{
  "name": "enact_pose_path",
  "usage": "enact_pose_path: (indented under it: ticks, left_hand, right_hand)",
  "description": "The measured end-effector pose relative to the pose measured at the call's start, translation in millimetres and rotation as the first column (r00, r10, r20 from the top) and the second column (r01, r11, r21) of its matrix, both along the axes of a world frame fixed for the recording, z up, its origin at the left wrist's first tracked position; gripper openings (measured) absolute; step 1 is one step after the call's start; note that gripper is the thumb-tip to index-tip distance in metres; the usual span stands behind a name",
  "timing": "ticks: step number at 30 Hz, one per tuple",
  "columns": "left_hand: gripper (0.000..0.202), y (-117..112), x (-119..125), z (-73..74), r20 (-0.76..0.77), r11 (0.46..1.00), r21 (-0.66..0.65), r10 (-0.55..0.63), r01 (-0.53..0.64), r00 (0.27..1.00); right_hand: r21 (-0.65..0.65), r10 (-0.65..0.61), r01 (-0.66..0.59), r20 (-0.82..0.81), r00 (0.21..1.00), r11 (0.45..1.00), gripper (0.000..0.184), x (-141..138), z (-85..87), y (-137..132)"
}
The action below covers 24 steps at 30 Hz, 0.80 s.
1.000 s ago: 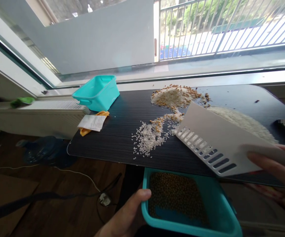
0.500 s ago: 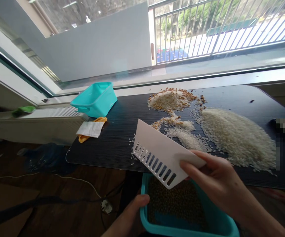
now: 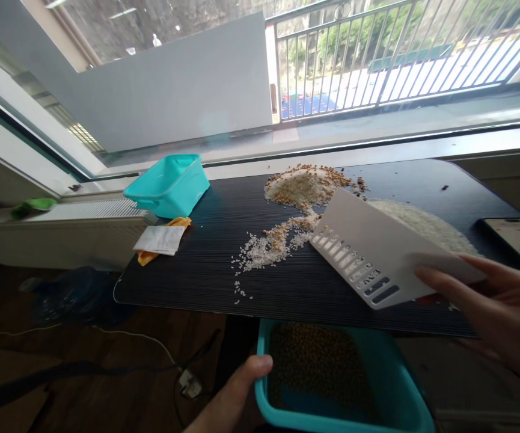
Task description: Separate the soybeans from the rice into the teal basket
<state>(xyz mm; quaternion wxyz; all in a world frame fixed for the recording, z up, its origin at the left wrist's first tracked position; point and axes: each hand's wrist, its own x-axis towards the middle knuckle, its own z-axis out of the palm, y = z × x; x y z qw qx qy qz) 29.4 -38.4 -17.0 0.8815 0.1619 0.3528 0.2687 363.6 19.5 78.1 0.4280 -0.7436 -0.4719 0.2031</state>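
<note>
My right hand (image 3: 498, 316) grips a white slotted scoop (image 3: 372, 255) tilted over the black table (image 3: 205, 264), its slotted edge toward the left. My left hand (image 3: 237, 388) holds the left rim of a teal tub (image 3: 404, 391) below the table's front edge; brown beans lie in the tub. On the table lie a trail of scattered rice and beans (image 3: 269, 243), a mixed heap (image 3: 302, 183) behind it, and a large rice pile (image 3: 426, 225) partly hidden by the scoop.
A second teal tub (image 3: 167, 185) stands at the table's back left corner, with a white packet (image 3: 159, 239) over a yellow thing beside it. A phone (image 3: 519, 240) lies at the right edge. Cables and a plug (image 3: 187, 380) lie on the wooden floor.
The scoop had swung left and down over the tub half a second ago; now it is back up to the right over the table. My left hand kept hold of the tub.
</note>
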Motion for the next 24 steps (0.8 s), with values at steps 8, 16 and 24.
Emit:
enact_pose_path:
  ticks: [8,16,24]
  left_hand:
    - [0.057,24,28,9.7,0.129,0.993,-0.095,-0.062,0.074,0.990]
    - [0.068,26,22,7.0,0.096,0.981,-0.142,-0.118,0.131,0.988]
    - [0.064,24,15,6.4,0.026,0.994,-0.095,-0.053,0.055,0.998]
  right_hand:
    - [0.042,0.130,-0.133,0.062,0.990,0.990,0.024,3,18.4,31]
    - [0.117,0.480,-0.499,0.160,0.863,0.859,0.033,-52,13.8,104]
    - [0.025,0.751,-0.766,0.175,0.636,0.643,0.027,-65,0.5,156]
